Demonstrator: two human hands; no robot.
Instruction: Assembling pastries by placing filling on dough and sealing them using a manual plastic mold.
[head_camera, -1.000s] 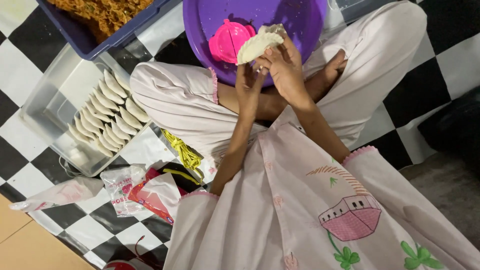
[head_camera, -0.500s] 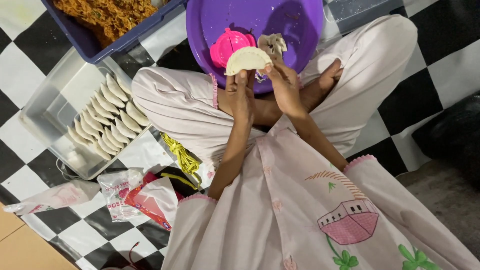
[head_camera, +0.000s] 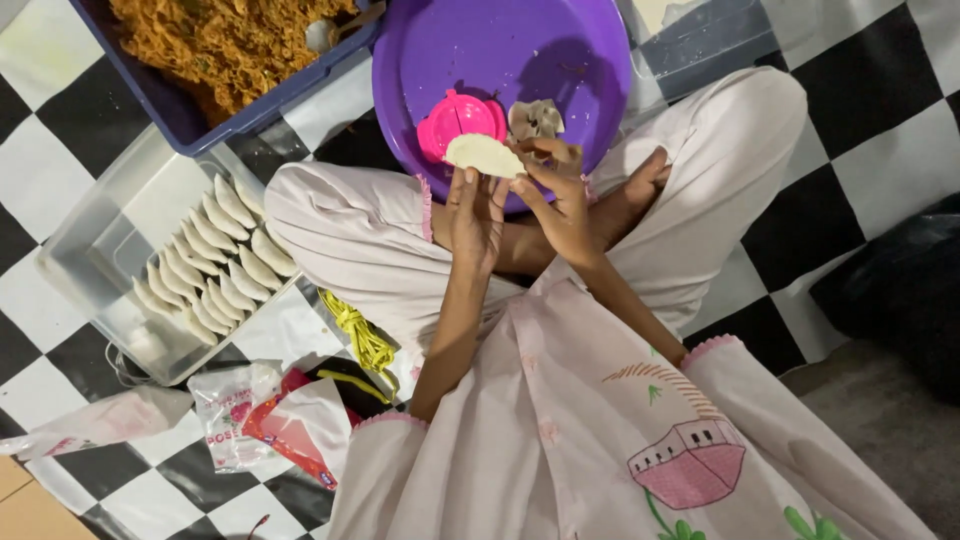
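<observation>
I sit cross-legged on a checkered floor. My left hand (head_camera: 476, 212) and my right hand (head_camera: 558, 192) together hold a pale folded dumpling (head_camera: 484, 155) by its edge, just above the near rim of a purple bowl (head_camera: 500, 50). Inside the bowl lie a pink dumpling press (head_camera: 459, 121) and a small lump of dough scraps (head_camera: 535, 119), right behind the dumpling.
A clear plastic container (head_camera: 110, 235) at my left holds rows of several finished dumplings (head_camera: 215, 260). A dark blue tub (head_camera: 165, 105) with orange shredded filling and a spoon (head_camera: 330, 30) stands at the top left. Plastic wrappers (head_camera: 260, 420) and yellow bands (head_camera: 362, 335) lie by my left knee.
The dumpling has gone from being cupped upright between both hands to being held flat and folded at the fingertips, lower over the bowl's rim. The camera view has shifted slightly.
</observation>
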